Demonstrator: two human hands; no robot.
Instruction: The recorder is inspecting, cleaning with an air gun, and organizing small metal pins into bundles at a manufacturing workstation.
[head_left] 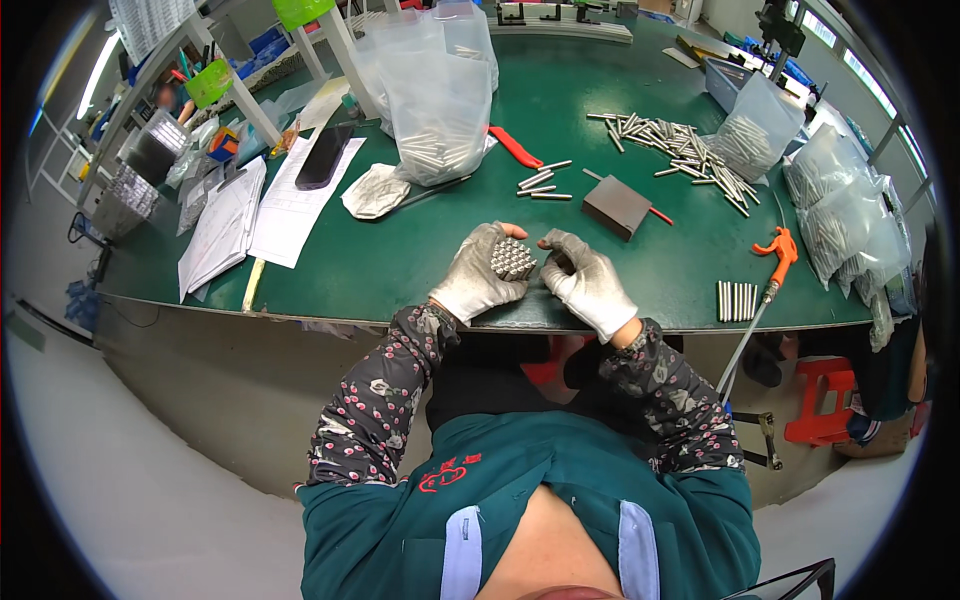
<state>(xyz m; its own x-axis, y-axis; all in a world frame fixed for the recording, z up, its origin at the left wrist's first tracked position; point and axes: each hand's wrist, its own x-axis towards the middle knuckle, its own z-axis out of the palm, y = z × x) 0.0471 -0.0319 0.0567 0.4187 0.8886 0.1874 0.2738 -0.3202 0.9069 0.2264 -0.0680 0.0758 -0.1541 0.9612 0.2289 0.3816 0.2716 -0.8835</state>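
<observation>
My left hand, in a pale glove with bare fingertips, is wrapped round a bundle of metal pins, their round ends facing up. Close by on the right, my gloved right hand has its fingers curled in; whatever lies within them is hidden. Beyond the hands, several loose pins lie beside a dark rectangular block. A larger scattered heap of pins spreads farther back to the right. Near the front edge, a neat row of pins lies side by side.
Clear bags of pins stand at the back, with more bags at the right. An orange air gun with a hose rests on the green table. Papers, a phone and a crumpled cloth lie left. A red stool stands below.
</observation>
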